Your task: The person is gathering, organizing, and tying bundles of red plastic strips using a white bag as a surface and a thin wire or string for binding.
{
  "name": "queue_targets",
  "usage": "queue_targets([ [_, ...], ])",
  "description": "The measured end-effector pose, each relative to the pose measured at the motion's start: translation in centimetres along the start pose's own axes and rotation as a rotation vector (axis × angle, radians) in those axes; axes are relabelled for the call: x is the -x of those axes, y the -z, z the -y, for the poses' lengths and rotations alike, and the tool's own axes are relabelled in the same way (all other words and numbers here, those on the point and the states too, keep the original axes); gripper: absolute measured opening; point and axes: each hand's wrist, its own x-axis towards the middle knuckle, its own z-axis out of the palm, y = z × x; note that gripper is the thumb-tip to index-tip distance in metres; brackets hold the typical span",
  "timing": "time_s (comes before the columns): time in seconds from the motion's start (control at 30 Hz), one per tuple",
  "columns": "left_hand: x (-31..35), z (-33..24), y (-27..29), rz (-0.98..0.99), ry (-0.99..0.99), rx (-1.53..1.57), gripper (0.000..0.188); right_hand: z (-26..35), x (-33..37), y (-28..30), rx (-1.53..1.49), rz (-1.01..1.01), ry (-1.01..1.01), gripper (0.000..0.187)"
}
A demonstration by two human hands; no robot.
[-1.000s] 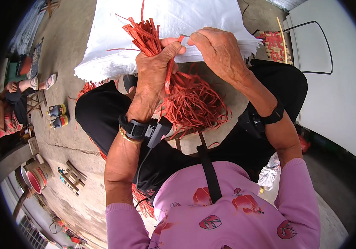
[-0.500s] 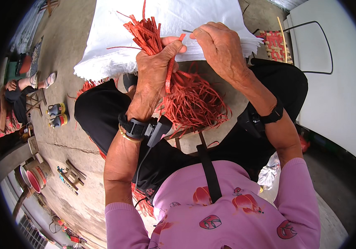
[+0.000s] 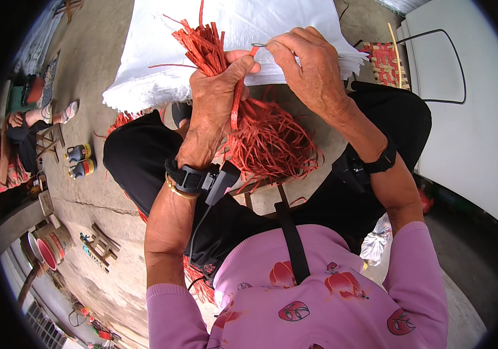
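My left hand (image 3: 217,93) is closed around a bundle of red raffia-like strips (image 3: 202,49), whose ends stick up above the fist. Below it, the long tangled strands (image 3: 272,145) hang between my knees. One strip's tip (image 3: 253,51) pokes out from between my left thumb and forefinger. My right hand (image 3: 313,67) pinches a thin metal needle (image 3: 258,45) whose eye-shaped end is at that tip. Whether the strip enters the eye, I cannot tell. Behind both hands lies a stack of white woven cloth or sacks (image 3: 162,75) with frayed edges.
A red-and-cream woven seat (image 3: 382,64) stands beyond my right knee, near a large white panel (image 3: 470,134). At far left another person sits, with only legs (image 3: 28,128) and an arm clearly seen. Two dark jugs (image 3: 80,161) and a small wooden stool (image 3: 101,247) are on the concrete floor.
The needle has moved slightly left and turned so that its eye shows, now at the strip's tip. My left hand and the bundle stay nearly where they were.
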Motion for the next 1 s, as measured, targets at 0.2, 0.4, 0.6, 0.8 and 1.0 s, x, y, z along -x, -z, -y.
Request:
queue_targets([
  [0.2, 0.0, 0.0, 0.0, 0.009, -0.002, 0.001, 0.011, -0.3, 0.2, -0.2, -0.023, 0.018, -0.020, 0.007],
  [0.4, 0.1, 0.0, -0.1, 0.006, -0.011, -0.020, 0.011, -0.5, 0.3, -0.3, -0.009, 0.038, 0.026, 0.007],
  [0.6, 0.0, 0.1, 0.0, 0.017, 0.002, -0.001, 0.011, -0.1, 0.7, -0.4, -0.150, 0.082, -0.141, 0.012],
  [0.8, -0.1, 0.4, 0.0, 0.046, -0.077, -0.116, 0.013, 0.1, 0.9, -0.9, -0.292, 0.217, -0.258, 0.016],
  [1.0, -1.1, -0.2, 0.8, -0.114, 0.018, 0.164, 0.017, 0.4, 1.0, -0.4, 0.146, -0.012, 0.109, 0.021],
])
